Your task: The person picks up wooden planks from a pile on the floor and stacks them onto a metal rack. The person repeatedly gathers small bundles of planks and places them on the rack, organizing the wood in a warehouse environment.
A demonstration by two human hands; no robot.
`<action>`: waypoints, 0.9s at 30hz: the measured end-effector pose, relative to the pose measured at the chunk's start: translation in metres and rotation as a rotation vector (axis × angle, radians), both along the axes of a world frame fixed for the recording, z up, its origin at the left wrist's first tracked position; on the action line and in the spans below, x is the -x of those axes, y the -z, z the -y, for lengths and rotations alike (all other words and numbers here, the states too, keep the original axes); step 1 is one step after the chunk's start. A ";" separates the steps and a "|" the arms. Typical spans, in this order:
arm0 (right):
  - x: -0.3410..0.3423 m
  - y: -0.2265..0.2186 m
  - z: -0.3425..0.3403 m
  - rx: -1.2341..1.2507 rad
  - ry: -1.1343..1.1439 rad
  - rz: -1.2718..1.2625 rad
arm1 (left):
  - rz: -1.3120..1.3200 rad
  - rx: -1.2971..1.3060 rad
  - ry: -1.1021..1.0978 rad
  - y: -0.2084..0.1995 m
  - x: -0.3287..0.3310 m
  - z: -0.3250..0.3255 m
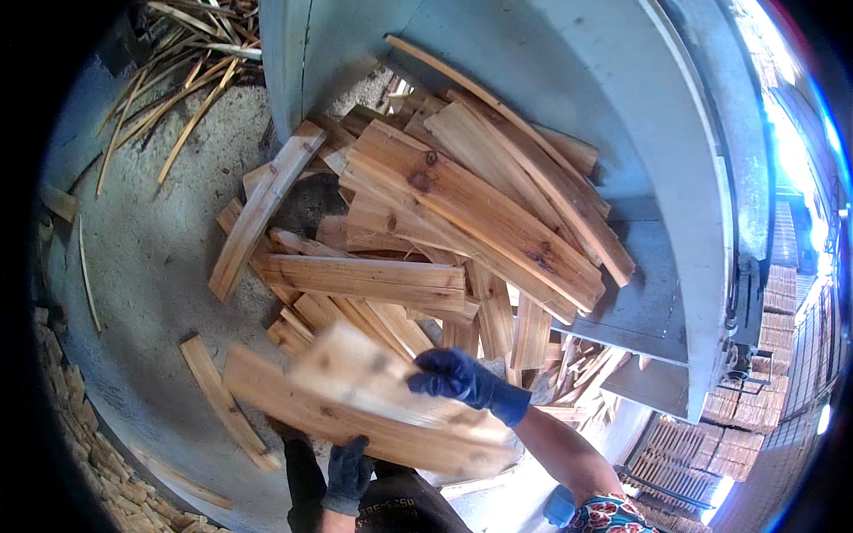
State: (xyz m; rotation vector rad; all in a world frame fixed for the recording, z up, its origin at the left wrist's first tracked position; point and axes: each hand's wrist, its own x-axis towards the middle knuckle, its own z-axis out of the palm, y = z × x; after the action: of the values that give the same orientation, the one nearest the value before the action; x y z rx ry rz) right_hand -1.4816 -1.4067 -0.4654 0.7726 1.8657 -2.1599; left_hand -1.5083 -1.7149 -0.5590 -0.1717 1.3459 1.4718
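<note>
Two wooden boards are raised in front of me, both smeared by motion. My left hand, in a dark glove, is closed on the lower edge of the longer board, which slants down to the right. Behind that one, a paler board overlaps it. My right hand, in a blue glove, has its fingers closed at the upper edge of the paler board. Just beyond my hands lies a heap of loose boards, stacked at many angles, some with dark knots.
A grey-blue metal machine housing curves over the heap at the back and right. One board lies alone on the concrete floor. Thin wood strips pile at the far left. Stacked wood bundles stand at the right.
</note>
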 end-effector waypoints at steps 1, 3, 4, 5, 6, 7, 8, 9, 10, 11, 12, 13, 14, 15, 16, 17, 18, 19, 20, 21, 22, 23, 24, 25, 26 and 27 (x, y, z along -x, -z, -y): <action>0.009 -0.019 -0.010 -0.061 0.004 0.138 | -0.002 -0.032 -0.002 -0.006 0.004 -0.004; 0.019 -0.030 -0.031 0.075 0.181 -0.050 | 0.599 -0.088 -0.382 -0.061 0.042 -0.074; 0.026 -0.041 -0.047 0.048 0.165 -0.034 | 0.586 -0.225 -0.327 -0.087 0.059 -0.106; 0.035 -0.054 -0.066 0.105 0.183 -0.019 | 0.292 -0.191 -0.148 -0.061 0.051 -0.111; 0.042 -0.064 -0.086 0.160 0.207 0.001 | 0.439 -0.132 -0.221 -0.077 0.058 -0.142; 0.031 -0.055 -0.112 0.084 0.227 -0.149 | 0.583 -0.070 -0.303 -0.096 0.065 -0.174; 0.044 -0.068 -0.136 0.123 0.276 -0.144 | 0.609 -0.184 -0.294 -0.094 0.067 -0.205; 0.058 -0.085 -0.154 -0.317 0.106 -0.087 | 0.632 -0.298 -0.283 -0.092 0.071 -0.236; 0.065 -0.096 -0.173 -0.752 -0.068 -0.018 | 0.681 -0.495 -0.312 -0.102 0.078 -0.269; 0.059 -0.081 -0.193 -0.628 0.132 -0.076 | 0.622 -0.599 -0.343 -0.101 0.080 -0.298; 0.054 -0.068 -0.213 -0.507 0.326 -0.158 | 0.503 -0.587 -0.294 -0.089 0.079 -0.319; 0.035 -0.058 -0.236 -0.495 0.433 -0.136 | 0.394 -0.560 -0.263 -0.084 0.077 -0.330; 0.015 -0.047 -0.258 -0.482 0.543 -0.122 | 0.284 -0.527 -0.231 -0.079 0.074 -0.340; -0.022 -0.035 -0.281 -0.606 0.572 0.001 | 0.190 -0.478 -0.205 -0.086 0.068 -0.345; -0.058 -0.021 -0.302 -0.714 0.593 0.129 | 0.092 -0.423 -0.178 -0.087 0.063 -0.345; -0.093 -0.016 -0.315 -0.481 0.686 0.062 | 0.159 -0.435 -0.249 -0.080 0.058 -0.344; -0.122 -0.013 -0.325 -0.247 0.768 -0.010 | 0.220 -0.449 -0.326 -0.074 0.056 -0.341; -0.149 -0.012 -0.333 -0.018 0.850 -0.081 | 0.287 -0.467 -0.398 -0.068 0.051 -0.340; -0.160 -0.007 -0.333 0.075 0.857 -0.113 | 0.317 -0.385 -0.389 -0.067 0.047 -0.335; -0.173 -0.004 -0.333 0.163 0.869 -0.139 | 0.362 -0.384 -0.389 -0.063 0.040 -0.334; -0.185 0.000 -0.332 0.109 0.815 -0.114 | 0.409 -0.384 -0.386 -0.057 0.031 -0.334; -0.192 0.000 -0.329 0.054 0.760 -0.092 | 0.456 -0.386 -0.383 -0.056 0.028 -0.334; -0.163 -0.014 -0.304 -0.167 0.602 0.026 | 0.584 -0.420 -0.390 -0.057 0.038 -0.333; -0.132 -0.034 -0.267 -0.393 0.439 0.141 | 0.692 -0.417 -0.372 -0.056 0.038 -0.330; -0.136 -0.033 -0.242 -0.114 0.721 -0.019 | 0.812 -0.419 -0.338 -0.054 0.031 -0.329; -0.137 -0.030 -0.218 -0.076 0.832 -0.017 | 0.931 -0.420 -0.305 -0.053 0.025 -0.327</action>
State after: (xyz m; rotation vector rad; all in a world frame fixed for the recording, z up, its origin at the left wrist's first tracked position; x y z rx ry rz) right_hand -1.3447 -1.1886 -0.4357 1.8028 1.8324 -2.5120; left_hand -1.5332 -1.3881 -0.5061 -0.7097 0.2594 1.5797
